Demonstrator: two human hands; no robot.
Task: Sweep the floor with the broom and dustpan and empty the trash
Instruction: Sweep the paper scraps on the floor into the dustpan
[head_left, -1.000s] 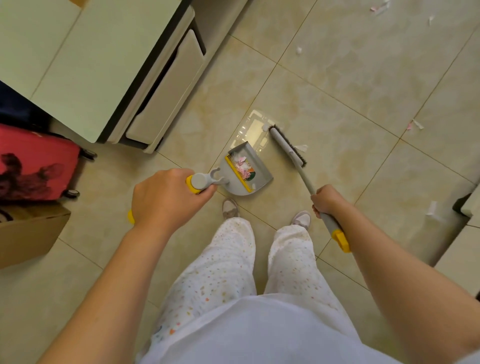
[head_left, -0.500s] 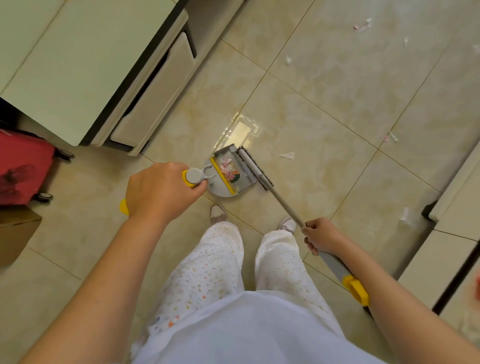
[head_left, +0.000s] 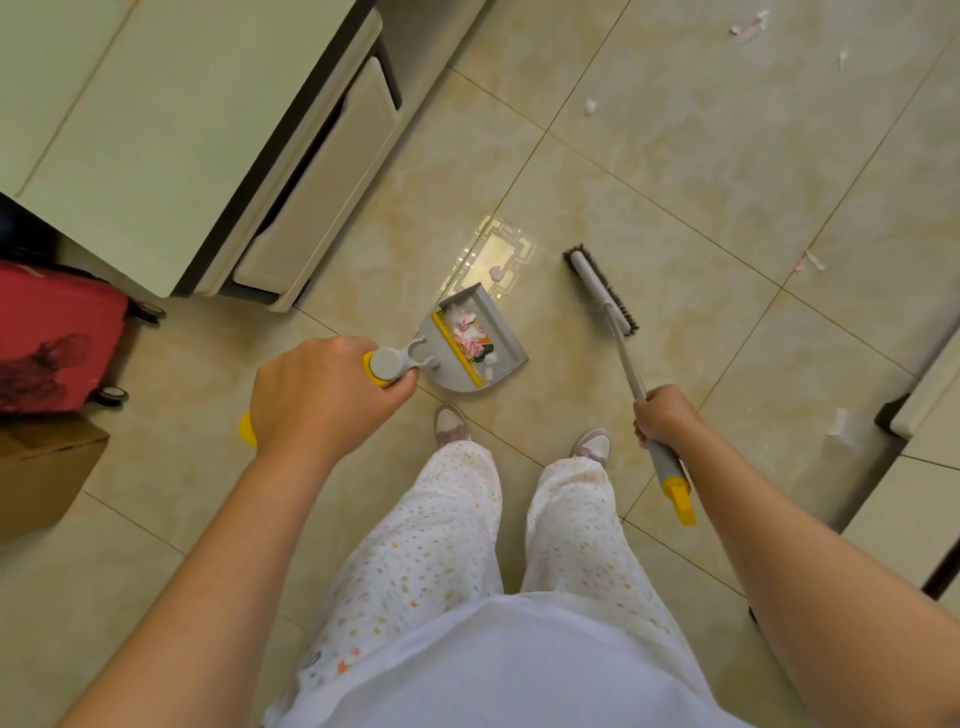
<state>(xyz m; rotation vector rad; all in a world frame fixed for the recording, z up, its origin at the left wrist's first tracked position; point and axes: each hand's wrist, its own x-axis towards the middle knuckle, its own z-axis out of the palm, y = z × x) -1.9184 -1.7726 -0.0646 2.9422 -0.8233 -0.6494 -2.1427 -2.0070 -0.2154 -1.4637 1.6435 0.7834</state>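
Mid-task: my left hand (head_left: 324, 397) is clenched on the dustpan (head_left: 470, 345) handle, my right hand (head_left: 662, 415) wrapped round the broom (head_left: 602, 291) shaft. Some scraps (head_left: 470, 332) lie in the pan; other paper bits (head_left: 808, 262) still litter the floor (head_left: 675, 156); emptying remains.

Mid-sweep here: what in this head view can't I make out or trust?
- Dustpan handle: mostly hidden under the left hand.
- Trash bin: none in view, so where to empty is unknown.
- Scraps at the top edge: too small to identify.
- Red suitcase: cut off by the left edge.
- Floor behind the person: hidden by legs and shirt.
- Broom bristles: floor contact unclear.
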